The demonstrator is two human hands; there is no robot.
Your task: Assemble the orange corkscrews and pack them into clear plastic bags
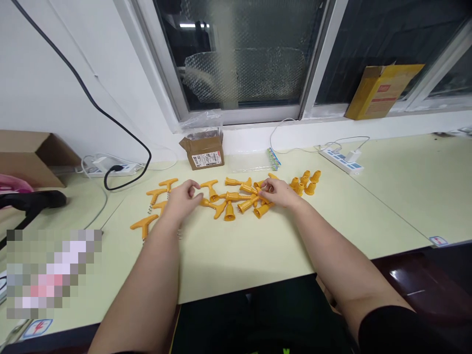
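Note:
Yellow plastic corkscrews (236, 196) lie in a loose pile at the middle of the table, with T-shaped handles and bell-shaped sleeves. My left hand (181, 200) is at the pile's left side, fingers curved and thumb apart from them. Its thumb tip is close to the end of one corkscrew (212, 203); whether they touch I cannot tell. At the right side, my right hand (279, 193) has thumb and fingers closed on a yellow corkscrew, mostly hidden by the fingers. Separate T-handles with metal spirals (143, 224) lie left of my left hand, some partly covered by my forearm.
Several loose yellow sleeves (310, 188) stand right of my right hand. Behind the pile are a small open cardboard box (205, 153) and a clear plastic bag (247, 162). Power strips (341, 161) with cables lie along the wall. A black cable (149, 152) hangs at left.

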